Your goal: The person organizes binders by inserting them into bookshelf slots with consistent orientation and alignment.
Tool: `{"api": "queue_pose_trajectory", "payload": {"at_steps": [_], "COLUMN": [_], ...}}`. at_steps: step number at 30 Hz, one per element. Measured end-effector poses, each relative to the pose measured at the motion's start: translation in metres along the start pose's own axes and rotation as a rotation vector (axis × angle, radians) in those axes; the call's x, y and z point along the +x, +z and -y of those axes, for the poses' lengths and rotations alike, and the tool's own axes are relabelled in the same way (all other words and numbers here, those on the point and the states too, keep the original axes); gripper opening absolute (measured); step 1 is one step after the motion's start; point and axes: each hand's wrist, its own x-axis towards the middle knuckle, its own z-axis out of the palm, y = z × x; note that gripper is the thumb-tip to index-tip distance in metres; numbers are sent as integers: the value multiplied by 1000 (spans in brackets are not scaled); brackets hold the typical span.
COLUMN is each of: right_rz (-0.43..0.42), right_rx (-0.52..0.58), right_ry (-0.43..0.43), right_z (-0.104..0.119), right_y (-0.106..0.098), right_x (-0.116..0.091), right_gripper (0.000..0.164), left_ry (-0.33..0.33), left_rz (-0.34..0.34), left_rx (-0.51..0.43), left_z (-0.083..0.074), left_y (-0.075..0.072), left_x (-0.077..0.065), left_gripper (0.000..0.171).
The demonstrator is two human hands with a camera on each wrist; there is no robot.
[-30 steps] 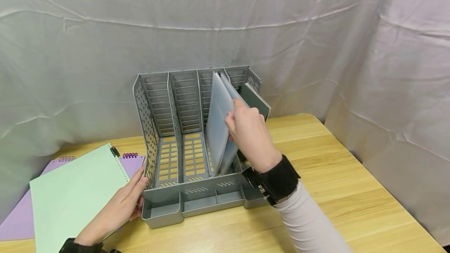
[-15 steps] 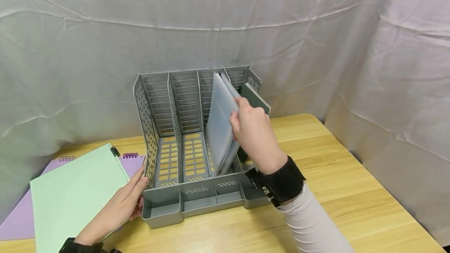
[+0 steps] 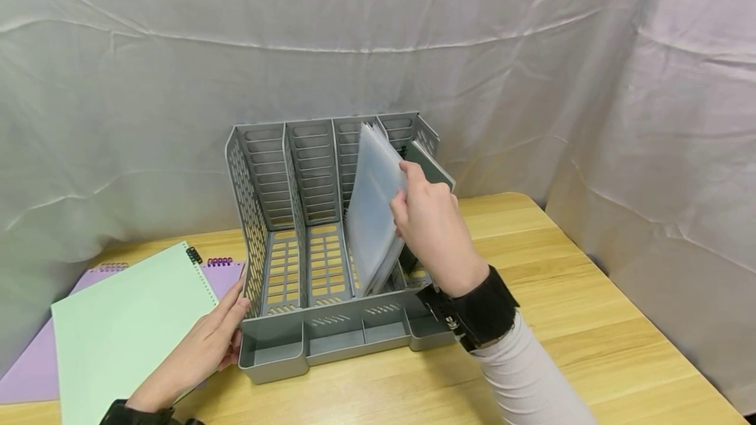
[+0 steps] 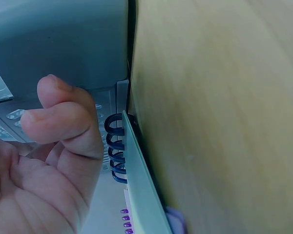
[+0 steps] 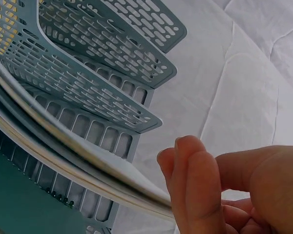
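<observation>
A grey file organizer (image 3: 331, 313) with upright dividers stands on the table. In its third slot from the left, clear-covered notebooks (image 3: 375, 208) lean close together. My right hand (image 3: 434, 228) pinches their upper near edge, index finger along the top; in the right wrist view its fingers (image 5: 198, 190) overlap the end of the notebooks (image 5: 88, 151). My left hand (image 3: 203, 346) rests against the organizer's outer left wall. The left wrist view shows its lower fingers (image 4: 63, 122) bent loosely beside the organizer (image 4: 63, 44), holding nothing.
A light green spiral notebook (image 3: 130, 326) lies over purple ones (image 3: 29, 372) at the left, under my left forearm. A dark green notebook (image 3: 428, 166) leans in the rightmost slot. Small trays (image 3: 336, 344) line the organizer's front. A grey curtain (image 3: 354, 31) hangs behind the table (image 3: 579, 320).
My right hand has shifted slightly right, and the left clear-covered notebook has tipped right with it, closing the gap between the notebooks. The left hand has stayed put.
</observation>
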Motion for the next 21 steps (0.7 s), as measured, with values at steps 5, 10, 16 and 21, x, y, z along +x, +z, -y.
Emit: {"api": "queue_pose_trajectory", "payload": {"at_steps": [5, 10, 16, 21], "right_rz": [-31, -11, 1, -4], "right_rx": [-4, 10, 20, 22], "right_ry": [-55, -61, -81, -96], "right_z": [-2, -2, -1, -1], "right_y": [1, 0, 0, 1], "right_x": [-4, -8, -13, -14], "right_gripper": [44, 40, 38, 35], "left_ry": [-3, -8, 13, -2], "left_rz": [-6, -4, 7, 14], "left_rx": [4, 4, 1, -7], "left_z": [0, 1, 1, -1], "left_y": [0, 0, -1, -1], "left_x": [0, 0, 0, -1], "left_gripper": [63, 63, 64, 65]}}
